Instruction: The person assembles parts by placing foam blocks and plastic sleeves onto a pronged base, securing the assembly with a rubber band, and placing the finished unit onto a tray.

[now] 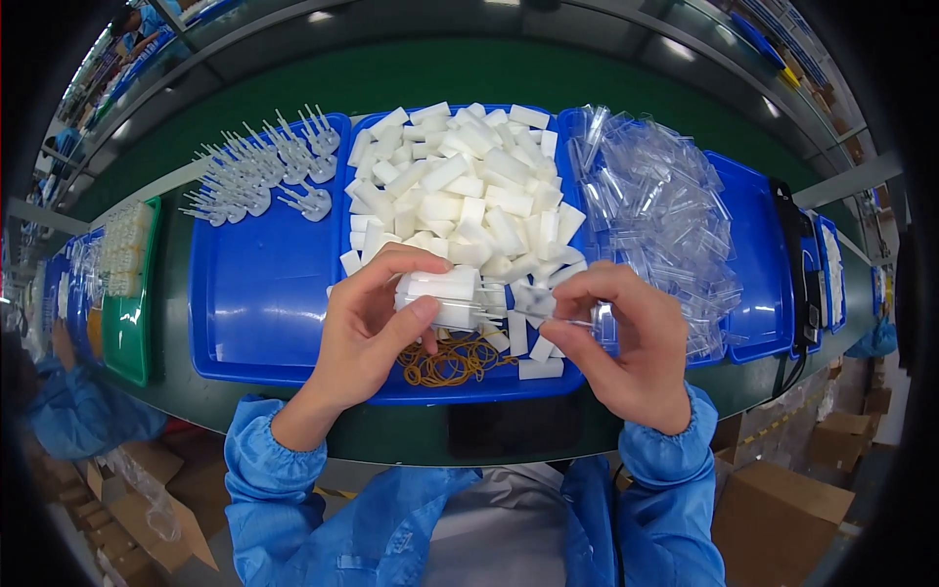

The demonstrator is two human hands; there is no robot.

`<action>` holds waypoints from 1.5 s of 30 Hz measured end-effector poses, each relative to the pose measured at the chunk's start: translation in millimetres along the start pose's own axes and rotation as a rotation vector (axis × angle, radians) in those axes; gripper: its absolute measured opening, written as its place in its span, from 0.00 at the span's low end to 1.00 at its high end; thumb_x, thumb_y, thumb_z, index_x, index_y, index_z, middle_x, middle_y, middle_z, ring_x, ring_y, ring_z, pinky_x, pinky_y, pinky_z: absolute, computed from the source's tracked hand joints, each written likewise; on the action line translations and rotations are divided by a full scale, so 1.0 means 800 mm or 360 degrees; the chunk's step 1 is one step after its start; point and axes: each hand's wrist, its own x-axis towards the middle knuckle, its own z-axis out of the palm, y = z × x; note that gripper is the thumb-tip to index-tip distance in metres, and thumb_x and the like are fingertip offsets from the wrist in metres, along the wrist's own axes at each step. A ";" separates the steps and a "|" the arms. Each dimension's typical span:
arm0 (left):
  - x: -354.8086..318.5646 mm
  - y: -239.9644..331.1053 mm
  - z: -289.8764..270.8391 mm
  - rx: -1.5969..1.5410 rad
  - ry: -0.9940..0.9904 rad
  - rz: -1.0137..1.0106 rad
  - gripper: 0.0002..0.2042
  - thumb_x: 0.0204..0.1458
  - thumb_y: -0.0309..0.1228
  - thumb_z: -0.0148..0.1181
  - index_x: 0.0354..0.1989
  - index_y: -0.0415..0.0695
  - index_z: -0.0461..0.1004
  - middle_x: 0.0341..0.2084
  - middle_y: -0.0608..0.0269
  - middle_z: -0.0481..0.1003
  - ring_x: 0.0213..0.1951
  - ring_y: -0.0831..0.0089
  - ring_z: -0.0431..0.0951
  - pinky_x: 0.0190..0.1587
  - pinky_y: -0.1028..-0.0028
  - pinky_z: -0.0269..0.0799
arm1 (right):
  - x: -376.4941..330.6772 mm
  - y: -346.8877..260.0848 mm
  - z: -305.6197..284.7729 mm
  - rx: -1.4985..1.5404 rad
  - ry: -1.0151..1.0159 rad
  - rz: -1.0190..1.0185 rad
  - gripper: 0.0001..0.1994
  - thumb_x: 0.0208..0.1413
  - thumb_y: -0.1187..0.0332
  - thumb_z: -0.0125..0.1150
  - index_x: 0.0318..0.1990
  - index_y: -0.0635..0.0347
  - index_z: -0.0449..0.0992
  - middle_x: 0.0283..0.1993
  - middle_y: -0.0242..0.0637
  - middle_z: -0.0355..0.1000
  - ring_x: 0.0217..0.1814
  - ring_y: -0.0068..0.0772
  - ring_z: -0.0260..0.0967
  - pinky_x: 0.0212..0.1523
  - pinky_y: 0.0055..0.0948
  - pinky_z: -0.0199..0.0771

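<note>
Nearest to us, over the front edge of the middle blue tray (460, 389), our left hand (367, 328) grips a small stack of white foam blocks (440, 296), thumb underneath and fingers (416, 262) curled over the top. Our right hand (631, 347) sits just beside it, its fingers pinched closed on a small clear plastic piece (536, 300) that touches the stack's end. Below the stack, a loose tangle of tan rubber bands (452, 360) lies in the tray. Farther back, the same tray is heaped with white foam blocks (460, 181). To the left, another blue tray (259, 293) holds white pronged plastic parts (259, 171) at its far end. To the right, clear plastic bags (655, 201) pile up on a third tray. All rest on the green table (469, 73).
</note>
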 end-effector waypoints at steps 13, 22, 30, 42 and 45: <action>-0.006 0.004 0.011 0.0343 0.0076 0.0017 0.18 0.55 0.19 0.62 0.55 0.39 0.71 0.49 0.60 0.69 0.50 0.70 0.76 0.51 0.71 0.77 | -0.012 0.036 0.024 0.0654 0.0144 0.0367 0.07 0.63 0.74 0.61 0.45 0.68 0.78 0.36 0.35 0.75 0.37 0.17 0.70 0.34 0.19 0.69; -0.003 0.004 0.009 0.0419 0.0069 0.0114 0.17 0.56 0.21 0.62 0.54 0.39 0.72 0.49 0.60 0.69 0.50 0.71 0.75 0.47 0.74 0.77 | -0.011 0.036 0.037 0.0834 0.0367 0.0400 0.10 0.59 0.79 0.62 0.48 0.68 0.77 0.39 0.36 0.75 0.41 0.21 0.75 0.42 0.21 0.75; -0.002 0.002 0.011 0.0721 0.0049 0.0287 0.17 0.54 0.20 0.62 0.53 0.40 0.74 0.50 0.58 0.68 0.50 0.71 0.75 0.45 0.74 0.76 | -0.015 0.033 0.047 0.0809 0.0356 0.0454 0.12 0.55 0.80 0.66 0.47 0.68 0.78 0.39 0.37 0.77 0.38 0.21 0.75 0.39 0.21 0.74; -0.001 -0.003 0.016 0.0887 0.0065 0.0369 0.17 0.48 0.22 0.68 0.48 0.41 0.79 0.48 0.57 0.72 0.46 0.71 0.77 0.39 0.75 0.76 | -0.012 0.033 0.046 0.0726 0.0341 0.0185 0.12 0.51 0.80 0.70 0.45 0.68 0.80 0.36 0.41 0.79 0.32 0.23 0.76 0.33 0.21 0.72; -0.002 -0.004 0.015 0.0942 0.0078 0.0412 0.15 0.48 0.21 0.68 0.46 0.41 0.81 0.47 0.57 0.73 0.44 0.71 0.78 0.39 0.75 0.76 | -0.012 0.032 0.047 0.0684 0.0372 0.0158 0.12 0.51 0.79 0.70 0.44 0.68 0.80 0.34 0.40 0.79 0.31 0.22 0.75 0.32 0.21 0.72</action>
